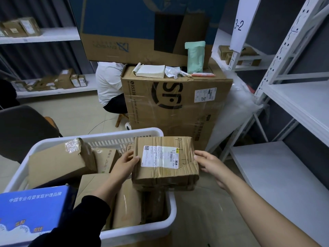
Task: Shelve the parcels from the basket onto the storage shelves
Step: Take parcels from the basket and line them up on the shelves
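The left hand (pixel 124 164) grips the taped parcel (pixel 165 162) above the white basket (pixel 105 137); the right hand (pixel 211 163), fingers relaxed, touches its right edge.

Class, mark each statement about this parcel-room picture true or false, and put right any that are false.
1. The left hand grips the taped parcel by its left edge. True.
2. The white basket holds no parcels. False: several cardboard boxes lie in it.
3. A green padded envelope stands on the big brown carton. True.
4. The taped parcel has no label. False: a white shipping label is stuck on its top face.
5. The right hand rests on the basket rim. False: the right hand touches the parcel's right edge.
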